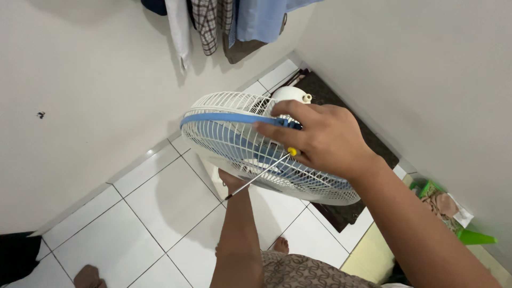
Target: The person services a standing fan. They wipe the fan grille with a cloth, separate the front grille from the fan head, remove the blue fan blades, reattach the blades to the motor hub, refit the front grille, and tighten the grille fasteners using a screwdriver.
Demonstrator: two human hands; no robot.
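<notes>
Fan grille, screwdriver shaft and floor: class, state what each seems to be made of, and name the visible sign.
Fan grille: thin white wires, probably coated metal, though plastic cannot be ruled out; its blue rim band looks like smooth plastic. Screwdriver shaft, held in the right hand: bare metal, slim and grey with a glint. Floor: glazed ceramic tile, glossy white squares with dark grout lines.
</notes>
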